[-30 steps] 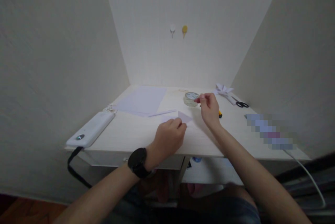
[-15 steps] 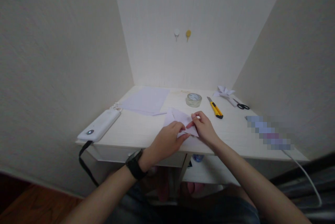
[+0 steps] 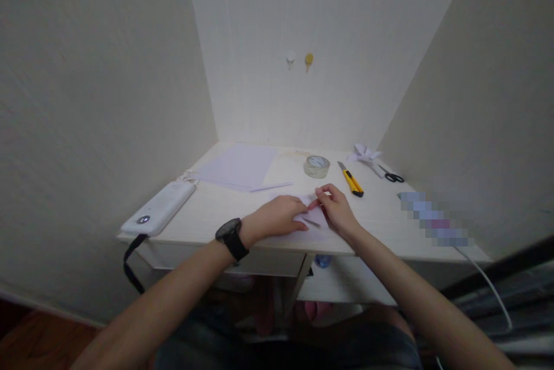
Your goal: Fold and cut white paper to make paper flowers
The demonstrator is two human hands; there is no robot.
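Note:
A white sheet of paper (image 3: 298, 235), partly folded, lies at the front of the desk under both hands. My left hand (image 3: 281, 215), with a black watch (image 3: 232, 238) on the wrist, reaches across it, fingers and thumb closed around a raised fold. On the right side of the sheet, my right hand (image 3: 336, 208) pinches the paper between bent fingers and thumb. A small flap shows between the hands; my fingers cover much of the fold. Just behind them lies a thin white paper stick (image 3: 271, 187).
Flat white sheets (image 3: 238, 167) lie at back left, near a white device (image 3: 159, 208) with a black strap. A tape roll (image 3: 317, 167), a yellow utility knife (image 3: 351, 180), a folded paper pinwheel shape (image 3: 364, 153) and black scissors (image 3: 393, 177) are at the right. A blurred item (image 3: 433, 220) has a white cable.
My left hand has turned flatter over the paper, its wrist rising. The sheet's upper part no longer shows beyond my hands, and the paper stick is now uncovered. The view has shifted slightly.

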